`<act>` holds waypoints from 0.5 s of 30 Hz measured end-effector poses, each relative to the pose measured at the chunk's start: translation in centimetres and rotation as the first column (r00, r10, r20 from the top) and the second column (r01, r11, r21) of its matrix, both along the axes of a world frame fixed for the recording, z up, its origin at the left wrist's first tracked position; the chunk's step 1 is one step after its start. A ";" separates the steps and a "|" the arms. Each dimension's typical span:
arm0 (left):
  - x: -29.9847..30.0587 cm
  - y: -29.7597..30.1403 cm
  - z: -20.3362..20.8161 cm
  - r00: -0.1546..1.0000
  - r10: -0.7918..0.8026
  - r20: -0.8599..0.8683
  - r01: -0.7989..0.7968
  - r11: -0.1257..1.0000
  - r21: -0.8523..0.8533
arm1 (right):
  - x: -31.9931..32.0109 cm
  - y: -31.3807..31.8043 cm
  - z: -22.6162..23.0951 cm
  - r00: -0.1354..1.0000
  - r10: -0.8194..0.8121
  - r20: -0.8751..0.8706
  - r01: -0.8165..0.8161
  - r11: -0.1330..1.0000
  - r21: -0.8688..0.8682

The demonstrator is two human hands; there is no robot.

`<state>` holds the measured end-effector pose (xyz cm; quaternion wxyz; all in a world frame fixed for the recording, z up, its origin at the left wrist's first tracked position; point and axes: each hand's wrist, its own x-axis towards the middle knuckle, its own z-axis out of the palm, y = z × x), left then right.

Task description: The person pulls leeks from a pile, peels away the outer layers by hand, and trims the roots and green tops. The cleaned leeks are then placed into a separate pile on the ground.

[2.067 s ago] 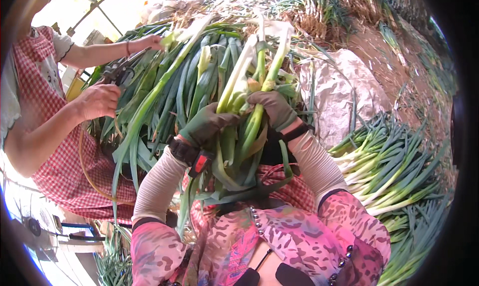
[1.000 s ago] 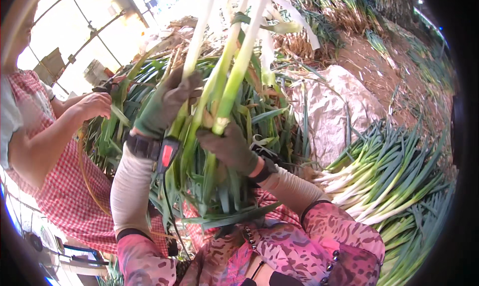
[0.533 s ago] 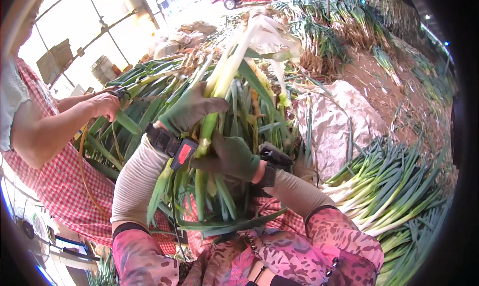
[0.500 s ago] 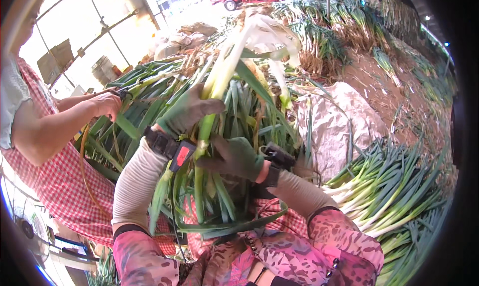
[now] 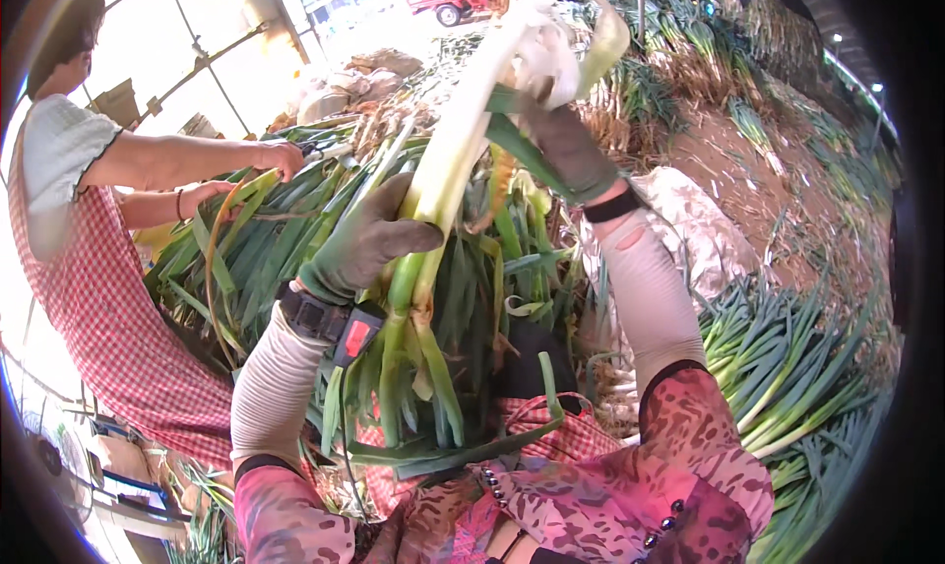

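I hold a long green onion (image 5: 438, 195) with a thick white stalk, tilted up to the right. My left hand (image 5: 362, 241), in a grey-green glove, grips the stalk near its middle. Higher up, my right hand (image 5: 563, 149), also gloved, pulls on a strip of outer skin (image 5: 551, 47) near the white top end. The green leaves of the onion hang down over my lap. Behind it lies a big heap of green onions (image 5: 285, 229).
A person in a red checked apron (image 5: 94, 298) stands at left, hands (image 5: 281, 156) on the same heap. Trimmed green onions (image 5: 797, 367) lie at right. A grey sack (image 5: 704, 239) and brown soil lie beyond, with more onion bundles at the back.
My right hand has gone from low on the stalk up to its white top, pulling skin. The onion now tilts more upright. The other person's hands shifted along the heap.
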<state>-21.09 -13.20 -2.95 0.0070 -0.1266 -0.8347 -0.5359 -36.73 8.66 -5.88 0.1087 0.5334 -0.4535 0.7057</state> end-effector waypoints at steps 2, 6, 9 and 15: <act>-0.3 0.1 -0.7 1.000 -0.010 -0.017 0.010 1.000 0.015 | 0.6 -0.4 -1.1 0.960 0.060 0.273 -0.131 0.960 0.248; -0.5 0.4 -3.7 0.965 -0.146 0.219 0.093 0.968 0.235 | -0.3 3.2 0.5 0.635 -0.325 -0.701 0.518 0.852 0.073; -1.3 1.9 -5.4 0.828 -0.416 0.376 0.202 0.847 0.491 | -3.2 6.3 1.0 0.597 -0.354 -0.720 0.624 0.768 0.140; -1.1 0.9 -5.8 0.864 -0.325 0.386 0.152 0.897 0.415 | -6.0 12.3 4.2 0.754 -0.650 -0.091 0.653 0.728 0.209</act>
